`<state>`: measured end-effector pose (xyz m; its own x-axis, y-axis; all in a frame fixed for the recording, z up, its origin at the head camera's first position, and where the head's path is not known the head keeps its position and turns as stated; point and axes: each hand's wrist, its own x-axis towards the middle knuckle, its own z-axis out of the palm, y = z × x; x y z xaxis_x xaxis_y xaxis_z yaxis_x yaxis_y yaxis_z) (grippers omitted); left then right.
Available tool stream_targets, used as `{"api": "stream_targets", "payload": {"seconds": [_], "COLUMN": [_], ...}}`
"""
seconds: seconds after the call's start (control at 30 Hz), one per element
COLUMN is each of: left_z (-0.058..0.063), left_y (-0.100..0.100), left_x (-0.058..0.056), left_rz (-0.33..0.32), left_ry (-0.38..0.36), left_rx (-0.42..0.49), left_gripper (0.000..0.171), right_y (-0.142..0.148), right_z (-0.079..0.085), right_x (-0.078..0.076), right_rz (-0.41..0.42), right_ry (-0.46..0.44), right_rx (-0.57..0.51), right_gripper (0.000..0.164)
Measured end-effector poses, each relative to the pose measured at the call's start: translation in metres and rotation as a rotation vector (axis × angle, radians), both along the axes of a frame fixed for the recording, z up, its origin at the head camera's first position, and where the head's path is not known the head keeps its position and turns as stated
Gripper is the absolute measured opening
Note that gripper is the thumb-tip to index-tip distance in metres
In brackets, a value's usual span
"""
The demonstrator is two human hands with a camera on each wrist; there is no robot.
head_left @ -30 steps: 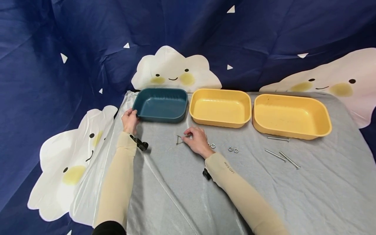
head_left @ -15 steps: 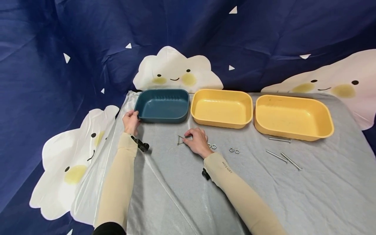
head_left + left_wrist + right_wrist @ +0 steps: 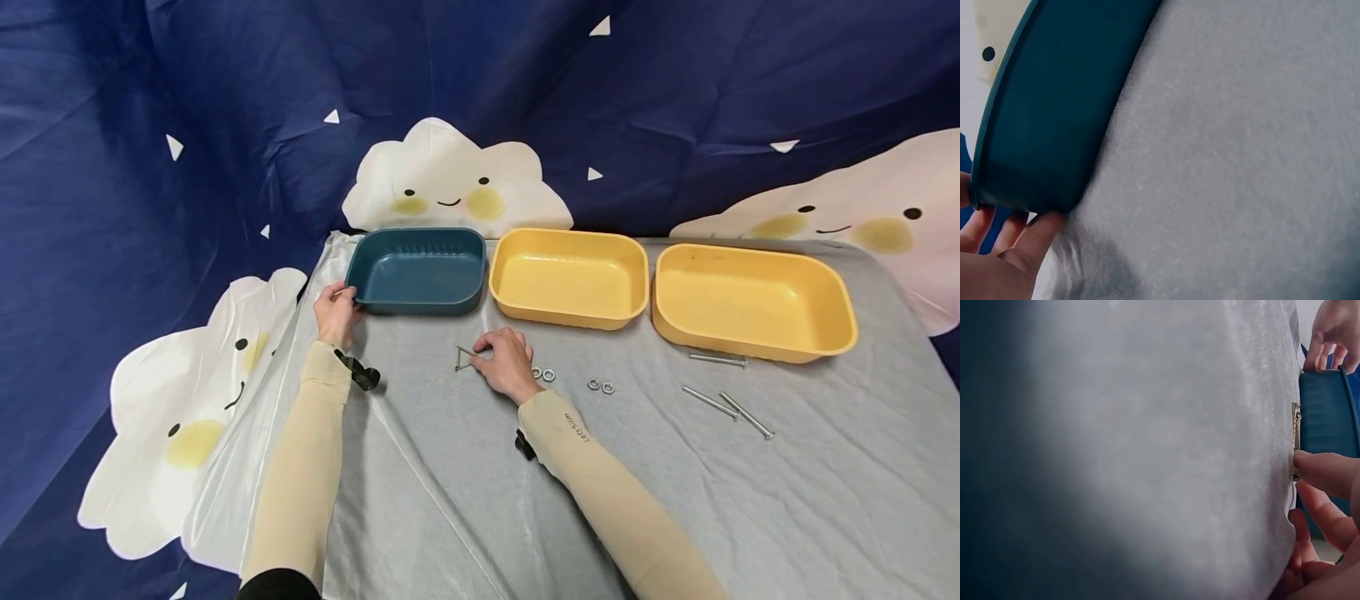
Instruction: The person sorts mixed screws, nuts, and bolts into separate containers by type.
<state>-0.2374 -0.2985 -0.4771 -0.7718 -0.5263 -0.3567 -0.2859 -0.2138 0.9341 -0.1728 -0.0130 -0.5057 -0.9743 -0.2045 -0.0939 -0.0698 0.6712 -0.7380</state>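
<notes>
At the left front corner of a teal plastic bin (image 3: 420,275), my left hand (image 3: 335,317) grips the rim. In the left wrist view, its fingers (image 3: 1038,240) press the bin's end wall from outside. My right hand (image 3: 507,365) is low over the cloth, in front of the gap between the teal bin and the middle yellow bin. Its thumb and finger pinch one of several small screws (image 3: 458,360), which lie like a triangle. A brass-coloured screw (image 3: 1296,428) shows by the thumb in the right wrist view. The right fingertips partly hide the screws.
Two yellow bins, one in the middle (image 3: 570,318) and one at the right (image 3: 750,337), stand in line with the teal bin. Several hex nuts (image 3: 608,387) lie right of my right hand. Three long bolts (image 3: 717,360) lie before the right bin on grey cloth (image 3: 420,517).
The scene has shifted slightly right in the head view. Both hands stay at the same places beside the bin and the screws.
</notes>
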Motion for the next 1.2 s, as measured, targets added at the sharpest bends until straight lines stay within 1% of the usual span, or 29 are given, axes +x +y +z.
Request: {"api": "stream_targets", "payload": {"seconds": [0.2, 0.5, 0.8, 1.0, 1.13, 1.2], "left_z": [0.000, 0.000, 0.001, 0.002, 0.003, 0.004], "left_y": [0.000, -0.002, -0.005, -0.007, -0.009, -0.010], "left_x": [0.002, 0.002, 0.000, 0.000, 0.001, 0.001], "left_rz": [-0.023, -0.036, -0.048, -0.064, -0.069, -0.072], "left_ry": [0.008, -0.004, -0.021, -0.038, -0.037, -0.038], "left_rx": [0.016, 0.003, 0.042, 0.070, 0.107, 0.139], "left_gripper": [0.041, 0.041, 0.042, 0.044, 0.043, 0.045], "right_y": [-0.001, -0.002, -0.001, -0.001, -0.001, 0.000], "right_z": [0.001, 0.004, 0.006, 0.008, 0.010, 0.011], "right_x": [-0.001, -0.002, -0.005, -0.006, -0.007, -0.007], "right_rz": [0.008, 0.003, 0.011, 0.010, 0.020, 0.022], "right_ry": [-0.003, 0.004, 0.004, -0.012, -0.027, -0.026], "right_rx": [0.035, 0.036, 0.063, 0.100, 0.112, 0.107], "right_gripper": [0.014, 0.009, 0.005, 0.009, 0.011, 0.012]}}
